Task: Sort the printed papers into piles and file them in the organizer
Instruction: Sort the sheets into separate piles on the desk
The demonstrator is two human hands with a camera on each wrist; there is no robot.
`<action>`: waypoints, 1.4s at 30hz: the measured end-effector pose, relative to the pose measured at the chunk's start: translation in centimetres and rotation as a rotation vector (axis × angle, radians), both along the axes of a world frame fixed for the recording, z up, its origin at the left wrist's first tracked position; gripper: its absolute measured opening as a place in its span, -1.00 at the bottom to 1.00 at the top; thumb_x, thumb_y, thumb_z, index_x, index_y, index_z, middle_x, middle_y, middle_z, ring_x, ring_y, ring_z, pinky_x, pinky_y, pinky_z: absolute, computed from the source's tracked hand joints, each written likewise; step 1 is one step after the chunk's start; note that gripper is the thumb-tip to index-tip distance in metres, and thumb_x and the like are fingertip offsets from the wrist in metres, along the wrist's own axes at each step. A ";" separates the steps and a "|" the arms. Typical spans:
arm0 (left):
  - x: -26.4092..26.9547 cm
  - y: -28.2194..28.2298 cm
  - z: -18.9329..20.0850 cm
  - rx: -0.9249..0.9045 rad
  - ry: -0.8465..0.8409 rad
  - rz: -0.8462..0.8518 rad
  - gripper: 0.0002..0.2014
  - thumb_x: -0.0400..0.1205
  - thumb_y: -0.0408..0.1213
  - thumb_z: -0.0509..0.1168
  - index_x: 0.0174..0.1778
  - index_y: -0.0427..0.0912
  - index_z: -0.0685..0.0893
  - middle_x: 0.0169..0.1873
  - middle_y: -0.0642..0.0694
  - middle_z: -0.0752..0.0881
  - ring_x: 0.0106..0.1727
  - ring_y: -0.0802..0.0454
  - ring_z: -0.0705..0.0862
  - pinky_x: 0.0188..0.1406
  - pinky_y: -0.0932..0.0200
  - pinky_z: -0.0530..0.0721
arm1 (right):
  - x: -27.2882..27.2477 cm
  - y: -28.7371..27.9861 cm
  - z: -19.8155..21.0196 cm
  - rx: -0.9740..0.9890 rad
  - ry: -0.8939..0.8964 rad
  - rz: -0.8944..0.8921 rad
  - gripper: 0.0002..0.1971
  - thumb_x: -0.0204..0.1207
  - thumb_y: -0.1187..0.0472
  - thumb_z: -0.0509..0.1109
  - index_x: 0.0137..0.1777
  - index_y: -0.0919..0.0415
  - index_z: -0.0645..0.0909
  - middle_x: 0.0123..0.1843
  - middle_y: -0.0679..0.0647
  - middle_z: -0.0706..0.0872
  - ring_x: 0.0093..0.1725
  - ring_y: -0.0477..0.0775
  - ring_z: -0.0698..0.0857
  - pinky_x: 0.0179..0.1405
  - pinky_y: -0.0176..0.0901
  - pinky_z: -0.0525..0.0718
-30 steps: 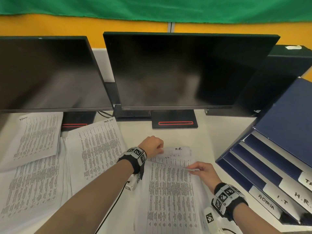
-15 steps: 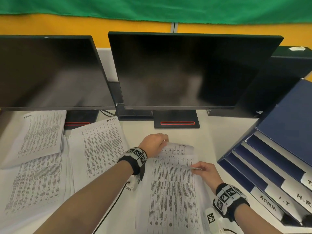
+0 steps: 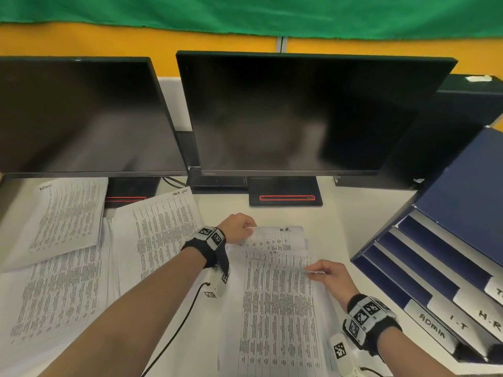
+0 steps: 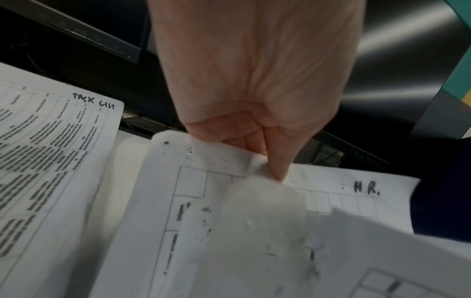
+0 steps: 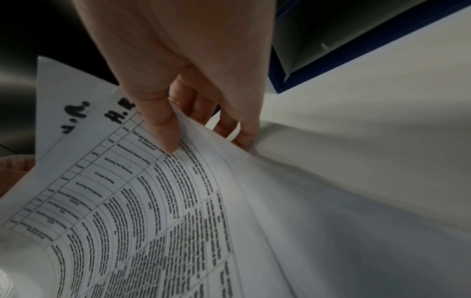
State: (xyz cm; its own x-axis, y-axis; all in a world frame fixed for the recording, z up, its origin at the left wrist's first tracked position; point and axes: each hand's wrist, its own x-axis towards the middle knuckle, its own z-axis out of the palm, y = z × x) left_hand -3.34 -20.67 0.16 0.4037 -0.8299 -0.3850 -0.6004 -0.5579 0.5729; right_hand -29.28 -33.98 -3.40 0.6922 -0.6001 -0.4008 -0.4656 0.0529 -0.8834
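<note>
A stack of printed papers (image 3: 280, 317) lies on the white desk in front of me. My left hand (image 3: 239, 225) pinches the top left corner of a sheet marked "H.R." (image 3: 275, 238), seen close in the left wrist view as the H.R. sheet (image 4: 331, 193). My right hand (image 3: 330, 276) pinches the top right corner of the upper sheet (image 5: 158, 191) between thumb and fingers and lifts it off the stack. The blue organizer (image 3: 446, 270) stands at the right, with tabs labelled ADMIN (image 3: 431, 325), I.T and H.R.
Two dark monitors (image 3: 294, 115) stand at the back of the desk. Sorted piles lie at the left: a "TASK LIST" pile (image 3: 163, 229) and an admin pile (image 3: 65, 213) over further sheets. A black cable (image 3: 179, 325) runs from my left wrist.
My left hand has pulled the H.R. sheet's corner up and away, showing more of that sheet. My right hand stays on the upper sheet's corner, lifting it slightly.
</note>
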 end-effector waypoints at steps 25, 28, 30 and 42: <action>8.9 5.7 13.3 -0.497 -0.124 0.260 -0.91 0.65 -0.32 0.29 -0.02 -0.12 0.69 -0.10 -0.15 0.77 -0.12 0.08 0.72 0.08 0.14 0.64 | 0.9 -1.0 1.4 0.131 0.208 0.033 -0.75 0.64 0.09 0.22 0.24 0.13 0.52 0.27 0.02 0.60 0.30 0.04 0.52 0.50 0.03 0.35; 5.6 5.1 9.2 -0.311 -0.061 0.052 -0.89 0.64 -0.35 0.28 0.00 -0.17 0.71 -0.09 -0.11 0.75 -0.09 0.06 0.71 0.17 0.02 0.63 | 0.4 -3.3 -2.6 0.191 0.214 0.024 -0.13 0.22 -0.34 0.46 0.46 0.15 0.43 0.46 0.05 0.53 0.42 0.09 0.50 0.51 0.14 0.37; 2.7 4.3 6.0 -0.211 -0.086 -0.030 -0.83 0.66 -0.31 0.24 0.06 -0.14 0.73 -0.03 -0.05 0.74 -0.03 0.09 0.67 0.16 0.10 0.62 | 0.4 -3.6 -3.4 0.230 0.188 0.018 -0.32 0.36 -0.22 0.39 0.43 0.12 0.48 0.40 0.08 0.60 0.37 0.15 0.57 0.47 0.19 0.44; -5.3 1.0 -1.4 -0.227 0.021 0.103 -0.69 0.69 -0.06 0.15 -0.20 -0.12 0.70 -0.27 -0.04 0.71 -0.24 0.02 0.63 -0.22 0.18 0.48 | 0.1 -0.5 0.9 0.100 0.052 0.142 -0.56 0.20 0.02 0.59 0.01 0.28 0.71 0.05 0.39 0.74 0.10 0.40 0.68 0.29 0.34 0.54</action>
